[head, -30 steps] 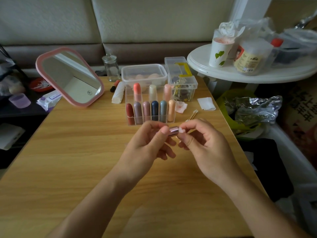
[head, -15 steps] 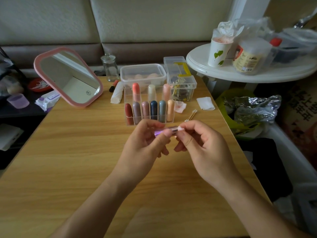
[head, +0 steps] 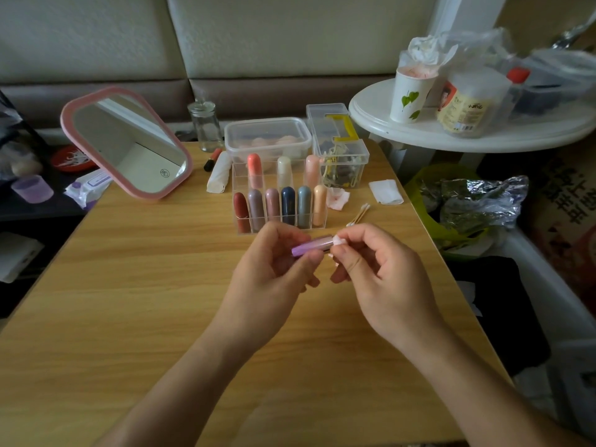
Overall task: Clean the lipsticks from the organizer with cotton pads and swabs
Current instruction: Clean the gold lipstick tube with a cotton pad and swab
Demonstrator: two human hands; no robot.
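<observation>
My left hand (head: pixel 274 275) grips a purple lipstick (head: pixel 310 247) lying sideways above the table, just in front of the clear organizer (head: pixel 280 196). My right hand (head: pixel 383 279) pinches a small white cotton pad (head: pixel 339 241) against the lipstick's right end. The organizer holds several upright lipsticks in two rows. A used, pink-stained pad (head: pixel 337 199) and a few cotton swabs (head: pixel 359 214) lie to the organizer's right, and a clean folded pad (head: pixel 385 191) sits further right.
A pink-framed mirror (head: pixel 129 143) leans at the back left. Behind the organizer stand a lidded plastic box (head: pixel 267 135), a clear box of clips (head: pixel 340 146) and a glass jar (head: pixel 206 124). A white round side table (head: pixel 483 137) and a lined bin (head: pixel 464 214) are to the right.
The lipstick has slid out to the left between my hands, so more of its purple body shows; both hands have stayed in about the same place.
</observation>
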